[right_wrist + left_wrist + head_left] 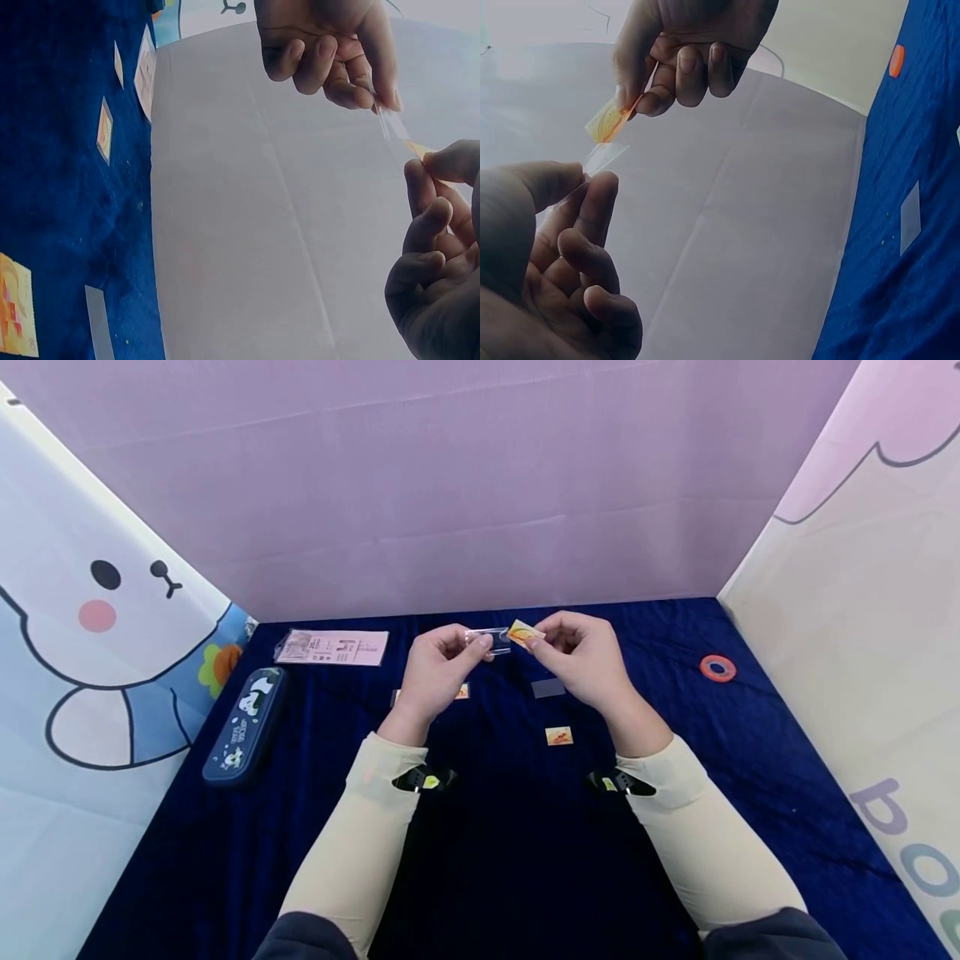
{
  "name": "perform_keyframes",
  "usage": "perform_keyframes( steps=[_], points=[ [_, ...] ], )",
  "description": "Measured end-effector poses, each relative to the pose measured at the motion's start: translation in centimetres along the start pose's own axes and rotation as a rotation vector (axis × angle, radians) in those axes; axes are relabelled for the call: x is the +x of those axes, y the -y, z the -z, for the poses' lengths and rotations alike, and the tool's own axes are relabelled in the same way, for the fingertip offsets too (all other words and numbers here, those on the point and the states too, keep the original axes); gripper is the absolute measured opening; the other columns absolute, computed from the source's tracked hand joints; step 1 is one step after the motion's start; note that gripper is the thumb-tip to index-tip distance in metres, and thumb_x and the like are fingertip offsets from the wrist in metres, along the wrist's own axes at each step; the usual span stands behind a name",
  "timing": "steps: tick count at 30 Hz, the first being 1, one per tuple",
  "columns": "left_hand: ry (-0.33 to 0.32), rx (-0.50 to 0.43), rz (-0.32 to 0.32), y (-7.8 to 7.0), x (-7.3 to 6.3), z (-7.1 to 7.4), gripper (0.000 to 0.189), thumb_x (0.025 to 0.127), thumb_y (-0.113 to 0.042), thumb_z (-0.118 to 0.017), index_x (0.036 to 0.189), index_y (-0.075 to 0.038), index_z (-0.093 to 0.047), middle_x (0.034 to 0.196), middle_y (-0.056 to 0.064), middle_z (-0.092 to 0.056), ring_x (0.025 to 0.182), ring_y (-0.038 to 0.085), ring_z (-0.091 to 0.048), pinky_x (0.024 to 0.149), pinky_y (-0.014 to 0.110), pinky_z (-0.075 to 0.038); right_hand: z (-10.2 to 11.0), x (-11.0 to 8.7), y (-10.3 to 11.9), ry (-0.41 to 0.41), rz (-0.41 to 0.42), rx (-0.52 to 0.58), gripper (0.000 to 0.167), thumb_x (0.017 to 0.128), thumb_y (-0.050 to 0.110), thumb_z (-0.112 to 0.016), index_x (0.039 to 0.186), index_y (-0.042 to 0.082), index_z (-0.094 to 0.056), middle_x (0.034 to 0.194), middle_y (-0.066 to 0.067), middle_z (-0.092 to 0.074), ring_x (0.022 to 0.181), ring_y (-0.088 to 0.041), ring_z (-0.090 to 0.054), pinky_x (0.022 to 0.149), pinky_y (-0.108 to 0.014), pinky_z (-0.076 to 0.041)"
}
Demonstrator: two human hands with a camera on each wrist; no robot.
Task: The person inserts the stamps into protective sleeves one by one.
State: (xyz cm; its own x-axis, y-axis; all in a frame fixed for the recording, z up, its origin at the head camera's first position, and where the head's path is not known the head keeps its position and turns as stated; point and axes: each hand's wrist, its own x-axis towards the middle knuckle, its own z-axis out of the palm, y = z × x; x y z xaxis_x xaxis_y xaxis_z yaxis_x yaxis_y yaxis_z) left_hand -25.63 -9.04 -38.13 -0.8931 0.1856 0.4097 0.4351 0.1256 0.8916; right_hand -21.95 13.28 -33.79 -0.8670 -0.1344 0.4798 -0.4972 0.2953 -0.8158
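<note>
Between thumb and fingers, my left hand [441, 670] pinches a small clear plastic sleeve [501, 643]. My right hand [588, 658] holds a yellow-orange stamp [522, 632] by its right side, tilted. The stamp's near corner meets the sleeve's open end; in the left wrist view the stamp [606, 126] appears just beyond the sleeve [611, 156]. How far it is inside, I cannot tell. Both hands are raised above the blue cloth. Another stamp [558, 736] lies below the right hand, with a second clear sleeve [548, 687] behind it.
More stamps [462, 691] lie partly hidden behind the left hand. At the left are a dark blue pencil case [246, 727] and a pink printed sheet [341, 647] in plastic. An orange-red ring, perhaps tape [717, 668], lies at the right. Fabric walls [480, 527] surround the table.
</note>
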Motion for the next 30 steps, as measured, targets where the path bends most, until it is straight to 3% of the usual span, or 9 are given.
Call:
perform_keyframes(
  steps=[5,10,17,23,30],
  points=[
    [-0.013,0.024,-0.007,0.1,0.0,0.0,0.02,0.099,-0.02,-0.077,0.086,-0.004,-0.074,0.082,0.006,-0.076,0.068,0.019,-0.062,0.058,0.025,-0.042,-0.1,0.3,-1.6,0.012,0.006,0.005,0.006,0.093,-0.004,-0.075,0.098,-0.006,-0.075,0.075,-0.019,-0.068,0.055,-0.022,-0.045,0.048,-0.022,-0.034],
    [0.005,0.027,0.004,-0.8,-0.2,-0.2,0.014,0.1,-0.014,-0.075,0.097,0.0,-0.077,0.086,0.012,-0.076,0.068,0.02,-0.061,0.058,0.024,-0.041,-0.2,0.8,-4.4,0.022,-0.007,0.037,0.007,0.095,0.003,-0.076,0.101,0.001,-0.077,0.079,-0.017,-0.071,0.056,-0.02,-0.045,0.049,-0.024,-0.035],
    [0.048,-0.02,0.008,-1.4,-0.3,-0.4,0.013,0.1,-0.004,-0.071,0.102,0.008,-0.075,0.089,0.021,-0.076,0.067,0.01,-0.06,0.059,0.024,-0.041,0.0,0.9,-5.0,0.059,-0.035,0.118,0.008,0.097,0.009,-0.076,0.1,0.002,-0.077,0.084,-0.018,-0.073,0.058,-0.017,-0.049,0.052,-0.025,-0.039],
    [0.064,-0.048,0.007,-0.3,-0.1,-0.3,0.013,0.101,-0.011,-0.072,0.103,0.002,-0.077,0.09,0.011,-0.077,0.057,0.013,-0.05,0.054,0.024,-0.04,0.1,1.0,-5.3,0.081,-0.044,0.147,0.009,0.097,0.01,-0.077,0.098,0.002,-0.076,0.084,-0.013,-0.074,0.059,-0.017,-0.05,0.053,-0.026,-0.039],
    [0.089,-0.074,0.017,0.0,-0.1,-0.2,0.015,0.101,-0.015,-0.073,0.102,-0.001,-0.077,0.091,0.008,-0.078,0.059,0.015,-0.052,0.054,0.024,-0.042,0.0,1.0,-5.2,0.076,-0.051,0.144,0.009,0.097,0.008,-0.076,0.099,-0.001,-0.076,0.084,-0.015,-0.074,0.06,-0.015,-0.052,0.053,-0.025,-0.04]
  ],
)
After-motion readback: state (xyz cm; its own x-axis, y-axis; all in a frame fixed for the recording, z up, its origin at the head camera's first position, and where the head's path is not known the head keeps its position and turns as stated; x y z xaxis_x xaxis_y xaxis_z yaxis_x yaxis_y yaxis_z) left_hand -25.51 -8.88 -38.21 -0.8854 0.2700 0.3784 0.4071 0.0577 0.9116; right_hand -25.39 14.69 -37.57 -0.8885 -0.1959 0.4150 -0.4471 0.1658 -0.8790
